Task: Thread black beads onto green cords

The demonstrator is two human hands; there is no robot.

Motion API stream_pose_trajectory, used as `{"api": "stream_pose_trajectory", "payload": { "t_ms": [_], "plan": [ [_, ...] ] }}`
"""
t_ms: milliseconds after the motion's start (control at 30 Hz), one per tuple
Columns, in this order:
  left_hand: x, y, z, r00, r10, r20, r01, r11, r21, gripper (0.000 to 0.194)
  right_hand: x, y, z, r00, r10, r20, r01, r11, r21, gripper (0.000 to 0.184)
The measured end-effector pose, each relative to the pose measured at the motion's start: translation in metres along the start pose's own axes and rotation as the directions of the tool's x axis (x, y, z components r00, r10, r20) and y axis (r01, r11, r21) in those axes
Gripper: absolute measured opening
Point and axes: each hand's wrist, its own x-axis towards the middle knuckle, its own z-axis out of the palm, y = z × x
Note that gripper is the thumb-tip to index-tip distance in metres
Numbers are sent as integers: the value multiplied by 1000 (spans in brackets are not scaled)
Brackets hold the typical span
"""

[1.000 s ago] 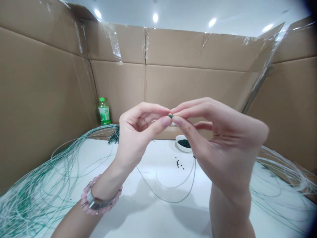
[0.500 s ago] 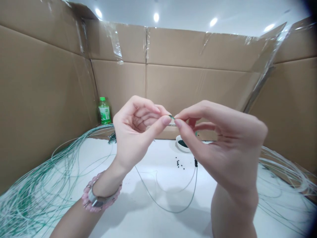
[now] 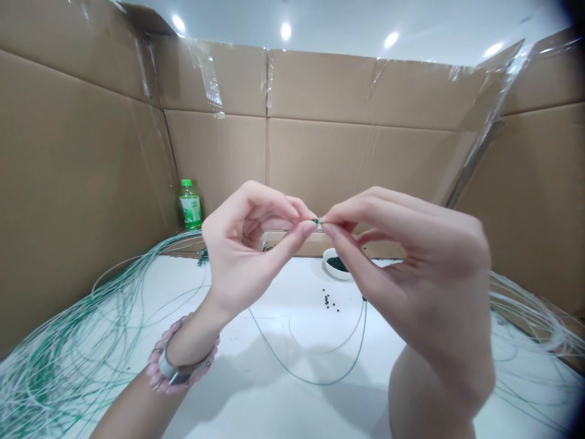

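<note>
Left hand (image 3: 242, 244) and right hand (image 3: 411, 274) meet in mid-air above the white bench (image 3: 256, 399), thumb and forefinger tips of each clamped on a tiny dark green piece (image 3: 316, 221), too small to identify. Thin cord (image 3: 320, 384) loops below; far off, a white bowl (image 3: 336, 264) holds dark beads (image 3: 337, 263). Green-white cord bundles (image 3: 68, 347) lie left.

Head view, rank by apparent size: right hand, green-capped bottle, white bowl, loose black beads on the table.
1. Right hand, though it's nearest the camera.
2–3. Green-capped plastic bottle and white bowl: too alike to rank.
4. Loose black beads, each tiny.
</note>
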Motion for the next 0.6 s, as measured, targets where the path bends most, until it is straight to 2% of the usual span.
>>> {"api": "stream_pose_trajectory", "payload": {
  "t_ms": [167,400,500,600],
  "plan": [
    [1,0,-3,998,46,52,-48,998,33,23,0,2,-1,999,-32,11,32,999,-40,14],
    [2,-1,-4,999,-24,38,24,1000,1,17,1,7,4,996,38,-75,-22,979,200,13],
    [1,0,-2,999,-49,-2,49,999,18,19,1,7,8,996,70,-63,-52,967,249,9],
    [1,-1,0,998,-16,-56,18,999,44,25,3,6,11,995,87,-44,-76,976,205,7]
  ]
}}
